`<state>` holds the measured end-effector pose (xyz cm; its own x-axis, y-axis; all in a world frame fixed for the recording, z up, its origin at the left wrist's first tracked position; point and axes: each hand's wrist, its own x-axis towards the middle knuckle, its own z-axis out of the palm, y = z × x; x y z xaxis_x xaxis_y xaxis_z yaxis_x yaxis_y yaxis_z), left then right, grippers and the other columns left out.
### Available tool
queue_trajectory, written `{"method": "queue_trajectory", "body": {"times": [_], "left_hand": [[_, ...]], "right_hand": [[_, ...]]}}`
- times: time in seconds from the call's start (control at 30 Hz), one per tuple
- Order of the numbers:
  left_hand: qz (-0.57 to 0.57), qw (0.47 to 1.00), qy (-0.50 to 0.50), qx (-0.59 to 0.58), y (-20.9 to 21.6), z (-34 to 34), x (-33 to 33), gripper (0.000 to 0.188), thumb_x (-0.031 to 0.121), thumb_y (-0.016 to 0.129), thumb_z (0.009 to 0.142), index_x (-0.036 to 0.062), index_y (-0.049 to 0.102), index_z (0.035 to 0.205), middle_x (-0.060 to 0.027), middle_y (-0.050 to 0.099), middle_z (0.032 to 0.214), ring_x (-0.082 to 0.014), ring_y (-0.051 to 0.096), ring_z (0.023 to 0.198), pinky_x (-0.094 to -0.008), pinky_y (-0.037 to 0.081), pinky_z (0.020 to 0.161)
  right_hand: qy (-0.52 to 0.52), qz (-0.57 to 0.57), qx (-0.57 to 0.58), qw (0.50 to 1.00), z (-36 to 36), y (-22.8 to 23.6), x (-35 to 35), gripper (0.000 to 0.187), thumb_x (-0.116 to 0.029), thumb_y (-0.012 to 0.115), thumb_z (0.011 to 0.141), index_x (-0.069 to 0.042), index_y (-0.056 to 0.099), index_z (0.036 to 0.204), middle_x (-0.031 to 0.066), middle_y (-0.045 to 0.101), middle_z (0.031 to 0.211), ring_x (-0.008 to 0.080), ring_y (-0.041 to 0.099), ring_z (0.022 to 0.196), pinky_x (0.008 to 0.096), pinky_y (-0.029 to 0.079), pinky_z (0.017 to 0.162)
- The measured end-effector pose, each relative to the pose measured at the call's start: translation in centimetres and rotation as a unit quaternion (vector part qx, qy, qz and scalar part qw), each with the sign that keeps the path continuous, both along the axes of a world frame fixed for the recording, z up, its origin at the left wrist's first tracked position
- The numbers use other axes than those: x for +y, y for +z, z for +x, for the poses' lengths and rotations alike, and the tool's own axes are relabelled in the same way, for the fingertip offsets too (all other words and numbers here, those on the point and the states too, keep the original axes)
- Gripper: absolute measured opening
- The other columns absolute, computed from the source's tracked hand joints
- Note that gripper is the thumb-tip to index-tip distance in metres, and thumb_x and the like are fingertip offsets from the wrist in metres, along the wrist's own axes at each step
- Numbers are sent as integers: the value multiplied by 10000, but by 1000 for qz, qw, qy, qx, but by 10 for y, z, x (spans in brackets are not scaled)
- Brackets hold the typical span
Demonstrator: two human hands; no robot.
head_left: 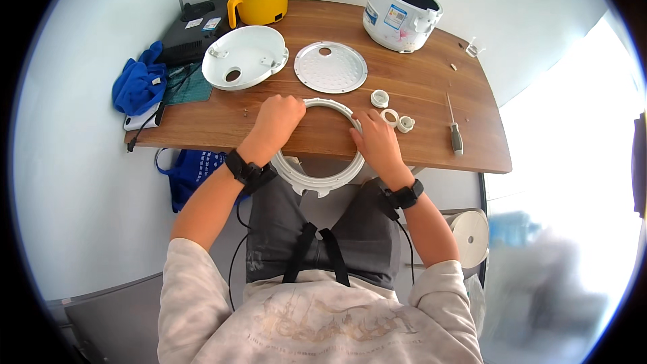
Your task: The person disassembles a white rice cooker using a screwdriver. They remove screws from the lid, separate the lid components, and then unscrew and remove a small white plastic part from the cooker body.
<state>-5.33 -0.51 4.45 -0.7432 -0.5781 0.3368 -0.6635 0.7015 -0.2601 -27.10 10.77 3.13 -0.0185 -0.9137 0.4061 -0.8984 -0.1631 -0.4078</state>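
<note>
Both my hands grip a white plastic ring (320,183), which overhangs the near edge of the wooden table. My left hand (278,120) is closed on its far left side, and my right hand (379,140) on its right side, thumb toward the inside. Beyond the ring lies a round metal plate (330,75) with one hole near its rim. A white lid shell (251,44) rests to its left, hollow side up. Close to my right hand are a small white cap (379,98), a small ring (389,118) and another small white fitting (406,124).
A screwdriver (456,136) lies on the right. The white rice cooker body (395,27) stands far right, near a clear plastic bracket (474,48). Far left are a yellow pot (266,9), a blue cloth (138,84) and a green mat (192,87). A blue bag (192,178) hangs below.
</note>
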Motion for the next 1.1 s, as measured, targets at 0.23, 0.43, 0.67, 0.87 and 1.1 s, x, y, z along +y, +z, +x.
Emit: {"method": "queue_trajectory", "body": {"times": [0.23,0.43,0.67,0.87,1.1], "left_hand": [[45,999,-15,14,1,7,9,35,41,687,795,64,678,770,-116,675,705,-260,719,682,-344,584,577],[214,966,-52,134,12,22,9,32,34,645,842,49,652,815,-156,659,770,-334,686,728,-407,553,634],[353,885,-91,291,29,39,12,78,-3,585,910,19,518,944,-173,611,842,-402,627,817,-432,511,699],[340,855,-72,385,26,35,6,72,58,523,1015,34,455,1005,-164,681,922,-345,690,837,-372,532,711],[508,716,-76,472,42,14,-11,107,167,486,1077,65,484,1047,-90,700,975,-164,712,922,-299,602,699]], "right_hand": [[-1,1,-35,999,0,-1,-3,208,-43,706,847,-41,681,1054,143,593,998,359,636,852,445,524,743],[-23,49,-113,992,-4,-11,-7,188,-42,717,824,-86,744,1004,109,586,932,289,616,791,401,513,706],[-63,33,-196,978,6,-6,-2,184,-82,727,844,-84,717,1028,79,589,971,237,603,767,361,510,692],[-76,-13,-156,985,10,-4,-1,174,-120,734,864,-75,696,1027,78,592,997,232,617,784,353,512,687],[-73,-41,-139,987,7,-5,-9,104,-109,686,910,-57,621,974,74,631,855,260,629,680,349,506,630]]}}
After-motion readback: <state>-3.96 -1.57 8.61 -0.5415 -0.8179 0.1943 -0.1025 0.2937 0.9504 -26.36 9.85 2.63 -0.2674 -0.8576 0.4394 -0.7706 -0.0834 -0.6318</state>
